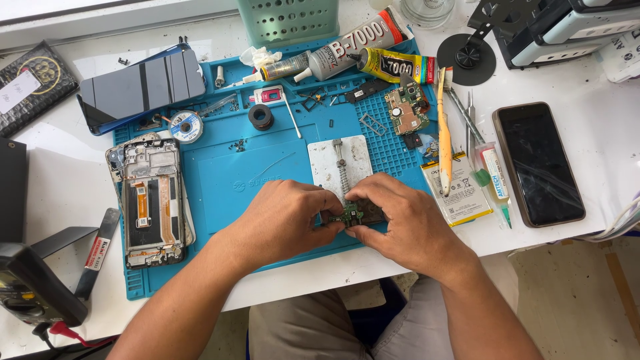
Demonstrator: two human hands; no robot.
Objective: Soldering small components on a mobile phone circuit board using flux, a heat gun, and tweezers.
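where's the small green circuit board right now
In the head view the small green circuit board sits low centre on the blue mat, pinched between the left hand and right hand, just below the metal holder plate.

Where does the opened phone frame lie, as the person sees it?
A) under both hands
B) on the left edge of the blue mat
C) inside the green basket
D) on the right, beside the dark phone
B: the opened phone frame lies on the left edge of the blue mat, away from both hands.
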